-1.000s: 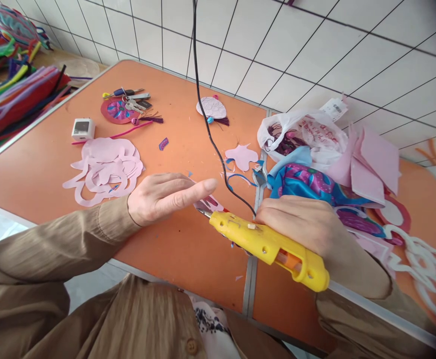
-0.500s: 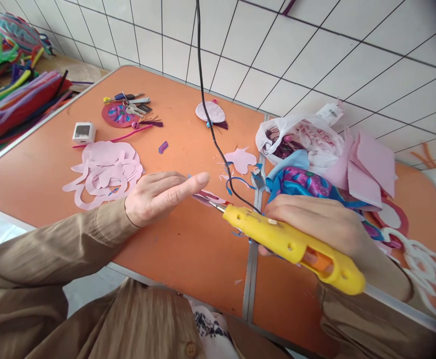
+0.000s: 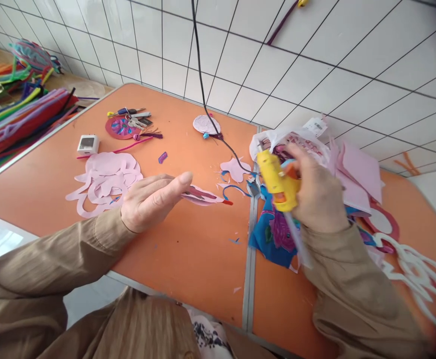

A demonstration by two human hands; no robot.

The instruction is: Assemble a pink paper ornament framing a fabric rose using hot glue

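Note:
My left hand [image 3: 148,202] grips a flat pink-edged craft piece [image 3: 204,196], seen almost edge-on, with a dark red inner part and a red tip pointing right. The fingers under the piece are mostly hidden. My right hand [image 3: 321,197] is wrapped round a yellow hot glue gun [image 3: 273,174], its nozzle tilted up and away from the piece. A clear glue stick [image 3: 296,237] sticks out of the gun's back end, blurred by motion. Beneath the right hand lies blue and purple patterned fabric [image 3: 278,234].
Pink cut-outs [image 3: 109,174], a white charger [image 3: 88,145] and keys [image 3: 137,121] lie on the orange table [image 3: 188,264]. A black cord [image 3: 200,75] hangs down across the middle. A plastic bag [image 3: 257,144], pink sheets [image 3: 362,167] and white strips [image 3: 423,264] are at right; pipe cleaners [image 3: 19,124] at far left.
The glue gun has swung up and away from the pink-edged piece, its nozzle turning from leftward to upward. My left hand still holds the piece, nearly in place. More patterned fabric shows.

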